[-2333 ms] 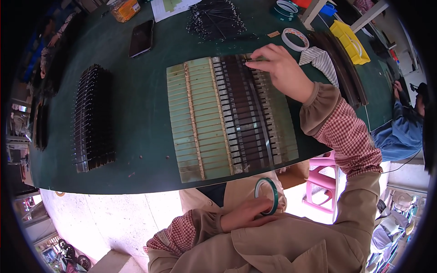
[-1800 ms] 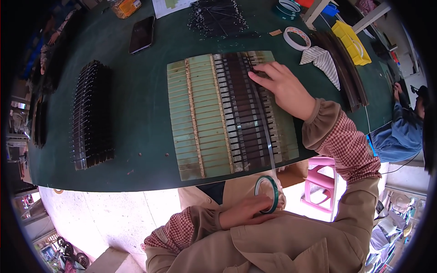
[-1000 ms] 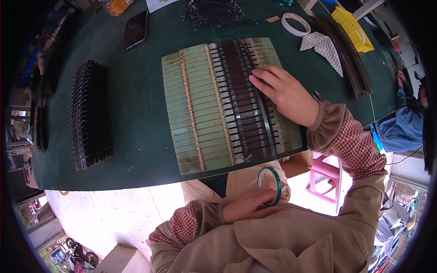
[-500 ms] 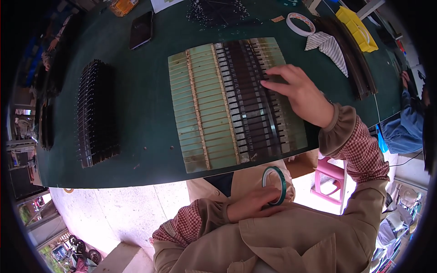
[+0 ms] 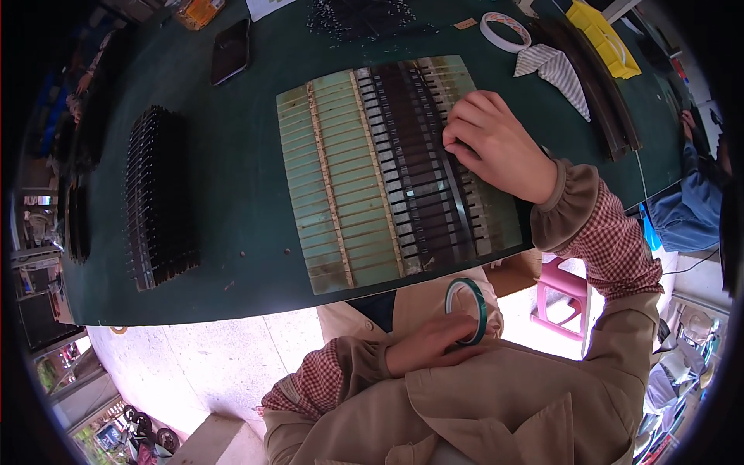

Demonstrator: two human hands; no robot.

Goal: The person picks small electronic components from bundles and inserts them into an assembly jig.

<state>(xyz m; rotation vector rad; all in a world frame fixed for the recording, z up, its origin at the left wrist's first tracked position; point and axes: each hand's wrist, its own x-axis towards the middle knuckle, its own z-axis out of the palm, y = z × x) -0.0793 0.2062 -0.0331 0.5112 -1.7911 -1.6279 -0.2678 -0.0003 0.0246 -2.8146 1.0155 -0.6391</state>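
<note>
The right hand [image 5: 500,143] rests palm down, right of the frame's centre, on a pale green slatted tray [image 5: 325,178] that lies on the dark green table [image 5: 232,139]; its fingers are bent and held close together, the tips pressing on the rows of dark strips [image 5: 415,170] that fill the tray's right half. The left hand [image 5: 426,349] sits low in the frame, below the table edge and against the body, its fingers curled around a green tape roll [image 5: 467,310] held upright. A stack of dark parts [image 5: 159,198] stands at the left of the table, well apart from the tray. A black phone [image 5: 231,51] lies at the upper left, and a white tape roll [image 5: 505,31] and a striped cloth [image 5: 554,70] at the upper right.
</note>
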